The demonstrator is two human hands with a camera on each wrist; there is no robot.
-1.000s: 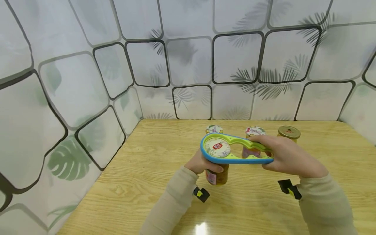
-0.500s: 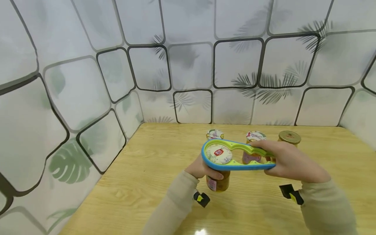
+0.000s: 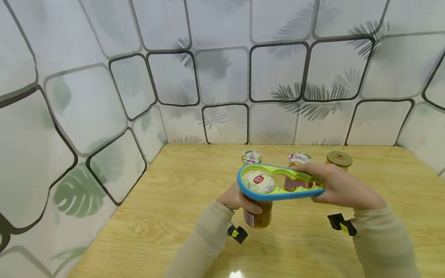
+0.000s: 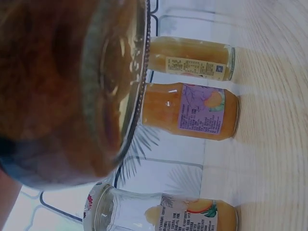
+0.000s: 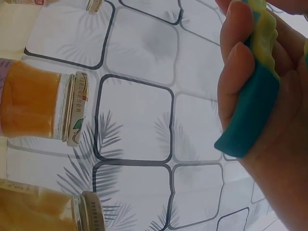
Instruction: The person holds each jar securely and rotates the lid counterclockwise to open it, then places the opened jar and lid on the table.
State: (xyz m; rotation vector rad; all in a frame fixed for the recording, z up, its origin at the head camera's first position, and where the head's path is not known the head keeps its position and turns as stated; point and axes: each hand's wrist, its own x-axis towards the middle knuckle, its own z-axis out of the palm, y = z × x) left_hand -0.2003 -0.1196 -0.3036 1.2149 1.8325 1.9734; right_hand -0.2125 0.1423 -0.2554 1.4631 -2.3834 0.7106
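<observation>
My left hand (image 3: 240,199) grips a glass jar (image 3: 260,216) of orange-brown preserve round its body, thumb across the front. The jar is upright, and its base hangs above the table in the left wrist view. A blue and lime-green jar opener (image 3: 288,195) has its round end fitted around the jar's pale printed lid (image 3: 258,180). My right hand (image 3: 342,187) holds the opener's handle end at the right, fingers curled round it. In the right wrist view, those fingers (image 5: 238,62) wrap the wavy lime grip; the blue tip sticks out below them.
Behind stand a jar with a patterned lid (image 3: 252,156), a purple-labelled jar (image 4: 202,110) of orange fruit, and a gold-lidded jar (image 3: 339,158). The wooden table (image 3: 167,200) meets a patterned wall (image 3: 222,77) at the back and left.
The head view tilts slightly. Both hands keep their holds, and the opener stays around the lid; its handle end has swung very slightly toward the wall since half a second ago.
</observation>
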